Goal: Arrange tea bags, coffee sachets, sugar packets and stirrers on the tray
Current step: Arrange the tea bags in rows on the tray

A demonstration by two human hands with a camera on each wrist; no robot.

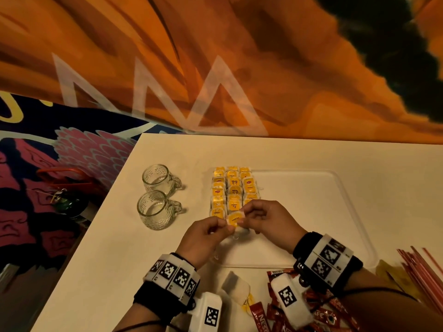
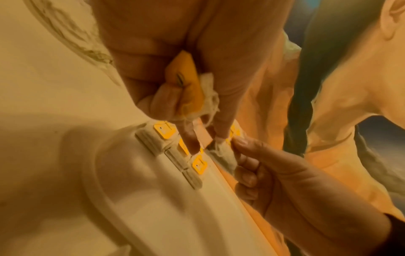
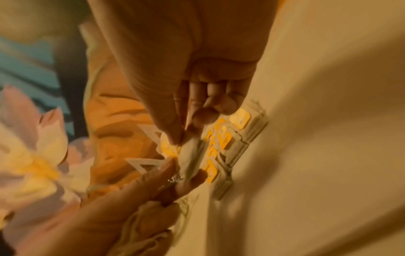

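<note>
- On the white table [image 1: 115, 248], far left, two clear glass mugs [image 1: 158, 195] stand one behind the other, well apart from the hands.
- Just right of them, yellow-tagged tea bags in three rows [image 1: 233, 188] fill the left end of the white rectangular tray [image 1: 335, 188].
- At the near end of those rows, one tea bag with a yellow tag [image 1: 235, 219] is held between both hands, just above the tray.
- Left hand [image 1: 206, 236] pinches its left edge, fingers curled, wrist over the tray's near edge.
- Right hand [image 1: 266, 222] pinches its right edge, knuckles up, remaining fingers tucked.
- Nearer the person, a loose tea bag [image 1: 236, 286], red coffee sachets [image 1: 275, 315], then red stirrers [image 1: 422, 271] at far right, lie on the table.
</note>
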